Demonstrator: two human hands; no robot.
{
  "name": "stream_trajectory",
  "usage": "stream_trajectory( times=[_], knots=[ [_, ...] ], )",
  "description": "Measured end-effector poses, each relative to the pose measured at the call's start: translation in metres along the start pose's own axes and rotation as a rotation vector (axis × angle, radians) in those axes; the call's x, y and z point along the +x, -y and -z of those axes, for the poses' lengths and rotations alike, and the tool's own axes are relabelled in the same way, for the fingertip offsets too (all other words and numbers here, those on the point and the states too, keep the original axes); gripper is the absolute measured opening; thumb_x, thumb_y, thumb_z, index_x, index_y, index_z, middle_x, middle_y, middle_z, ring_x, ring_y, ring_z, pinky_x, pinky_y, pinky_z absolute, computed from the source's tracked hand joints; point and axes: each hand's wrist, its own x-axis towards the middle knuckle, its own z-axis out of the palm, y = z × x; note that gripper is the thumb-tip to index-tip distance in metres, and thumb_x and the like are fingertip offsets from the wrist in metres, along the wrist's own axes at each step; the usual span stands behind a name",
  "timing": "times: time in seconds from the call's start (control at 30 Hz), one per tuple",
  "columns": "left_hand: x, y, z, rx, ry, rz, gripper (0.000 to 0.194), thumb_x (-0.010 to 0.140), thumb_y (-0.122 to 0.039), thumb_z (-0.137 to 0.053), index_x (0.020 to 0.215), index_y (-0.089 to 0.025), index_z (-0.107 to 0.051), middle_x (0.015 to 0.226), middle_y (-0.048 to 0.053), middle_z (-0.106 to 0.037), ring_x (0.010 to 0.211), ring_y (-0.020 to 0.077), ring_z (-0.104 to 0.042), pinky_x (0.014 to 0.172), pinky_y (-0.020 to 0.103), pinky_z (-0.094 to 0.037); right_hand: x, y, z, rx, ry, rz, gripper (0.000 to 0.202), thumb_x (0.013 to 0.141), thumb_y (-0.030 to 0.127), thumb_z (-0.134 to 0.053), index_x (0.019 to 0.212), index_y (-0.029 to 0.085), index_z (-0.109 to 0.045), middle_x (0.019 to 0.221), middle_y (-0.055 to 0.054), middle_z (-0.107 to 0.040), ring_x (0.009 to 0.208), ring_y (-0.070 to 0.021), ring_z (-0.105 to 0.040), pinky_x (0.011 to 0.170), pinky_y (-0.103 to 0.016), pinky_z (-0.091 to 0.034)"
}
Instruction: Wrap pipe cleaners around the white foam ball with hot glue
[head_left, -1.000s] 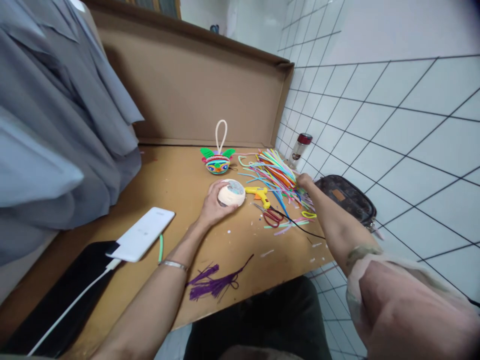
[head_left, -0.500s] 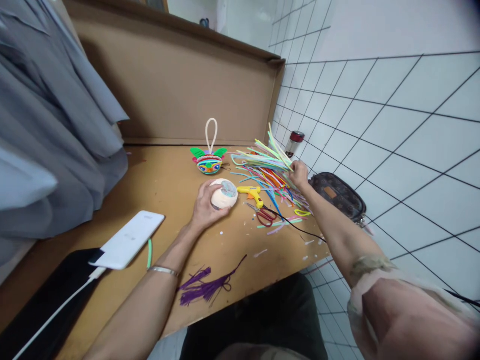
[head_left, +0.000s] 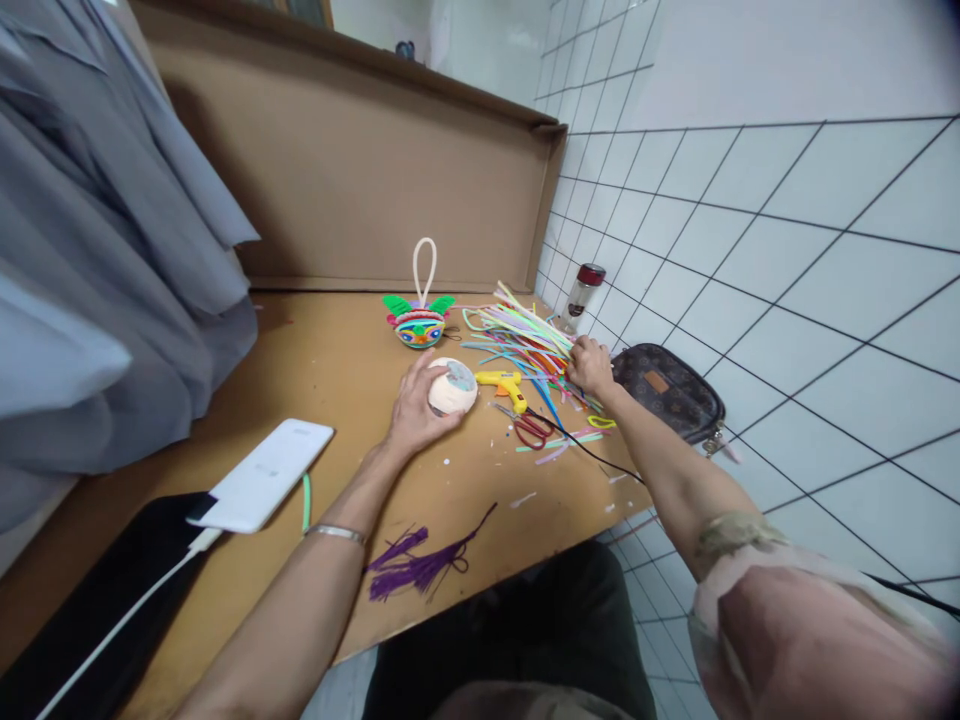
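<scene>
**Bench note: one hand on the pale ball, the other in the stem pile**

Pale round ball (head_left: 452, 387) sits on the brown table (head_left: 330, 370) near its middle. Left hand (head_left: 415, 403) cups it from the 7 o'clock side, fingers curled against its surface, so the hand is closed on the ball; a speckled patch shows on the ball's top. A silver bangle (head_left: 335, 533) rings that forearm.

Right hand (head_left: 590, 366) lies at 3 o'clock of the ball, well apart from it, buried in the edge of a heap of coloured pipe cleaners (head_left: 521, 340). Fingers are bent into the strands; whether they pinch any cannot be told.

Between the two hands: a yellow glue gun (head_left: 501, 381) just beside the ball, and red-handled scissors (head_left: 531, 428) at 4 o'clock of it, with a black cord running past them.

At 12 o'clock of the ball stands a finished striped ornament (head_left: 418, 323) with green ears and a white loop. At 6 o'clock lies a purple tassel (head_left: 420, 567). At 8 o'clock, a white power bank (head_left: 262, 476). A patterned brown pouch (head_left: 667, 390) rests at the table's right edge, touching the right forearm.
</scene>
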Motion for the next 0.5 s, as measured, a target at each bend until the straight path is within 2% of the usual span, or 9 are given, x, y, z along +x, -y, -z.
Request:
stream_trajectory(
  times=[0.13, 0.2, 0.3, 0.4, 0.5],
  knots=[
    [0.001, -0.001, 0.001, 0.014, 0.043, -0.015, 0.067, 0.064, -0.032, -0.081, 0.125, -0.024, -0.056, 0.15, 0.016, -0.058, 0.14, 0.0369, -0.056, 0.117, 0.056, -0.045, 0.003, 0.0, 0.003, 0.029, 0.025, -0.038, 0.034, 0.096, 0.023, -0.044, 0.108, 0.01, -0.073, 0.123, -0.02, -0.068, 0.113, -0.0302, -0.055, 0.093, -0.038, -0.036],
    [0.001, 0.0, 0.001, 0.011, 0.049, -0.013, 0.067, 0.064, -0.033, -0.081, 0.126, -0.025, -0.055, 0.147, 0.015, -0.061, 0.139, 0.0363, -0.058, 0.117, 0.056, -0.046, 0.008, 0.001, 0.003, 0.043, 0.016, -0.091, 0.04, 0.1, 0.025, -0.037, 0.115, 0.011, -0.071, 0.119, -0.02, -0.071, 0.11, -0.0295, -0.058, 0.094, -0.038, -0.037],
    [0.0, 0.001, 0.0, 0.009, 0.011, -0.019, 0.068, 0.065, -0.033, -0.08, 0.127, -0.023, -0.055, 0.153, 0.017, -0.055, 0.146, 0.038, -0.052, 0.118, 0.056, -0.044, 0.018, 0.003, 0.001, 0.072, 0.012, -0.187, 0.044, 0.103, 0.027, -0.034, 0.126, 0.012, -0.068, 0.118, -0.02, -0.073, 0.109, -0.0291, -0.062, 0.094, -0.038, -0.039],
    [0.0, 0.003, -0.001, 0.0, 0.0, -0.03, 0.068, 0.066, -0.032, -0.081, 0.128, -0.023, -0.055, 0.157, 0.017, -0.051, 0.147, 0.0394, -0.05, 0.117, 0.058, -0.045, 0.032, 0.004, -0.001, 0.109, 0.036, -0.286, 0.036, 0.098, 0.024, -0.045, 0.115, 0.016, -0.075, 0.116, -0.019, -0.075, 0.108, -0.0282, -0.066, 0.092, -0.037, -0.043],
    [0.0, 0.004, 0.0, -0.009, 0.031, -0.026, 0.068, 0.066, -0.034, -0.081, 0.128, -0.025, -0.054, 0.15, 0.015, -0.059, 0.142, 0.0378, -0.056, 0.115, 0.058, -0.046, 0.045, 0.004, -0.002, 0.158, 0.051, -0.391, 0.028, 0.09, 0.019, -0.054, 0.102, 0.017, -0.079, 0.111, -0.018, -0.076, 0.104, -0.0279, -0.068, 0.086, -0.035, -0.047]
  ],
)
